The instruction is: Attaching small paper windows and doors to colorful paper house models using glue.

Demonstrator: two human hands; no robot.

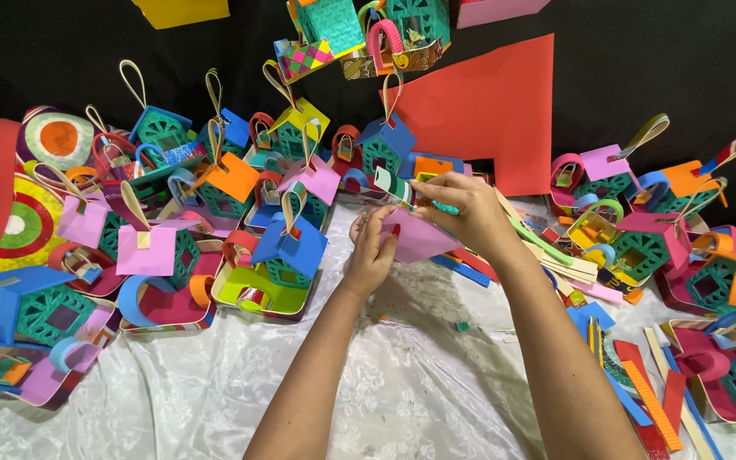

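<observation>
My left hand (371,252) holds a folded pink paper piece (419,237) from the left and below. My right hand (462,204) comes over the top of that pink piece, its fingers pinching a small teal stick-like object (445,207) against it. A green and white paper strip (393,187) sticks out just left of my right fingers. Both hands work above a white cloth (402,375) in the middle of the view.
Several small paper houses with loop handles, like a blue-roofed one (291,247) and a pink-roofed one (148,249), crowd the left. More of them (641,247) stand at the right. A large red sheet (491,111) lies behind. Loose coloured strips (653,400) lie at lower right.
</observation>
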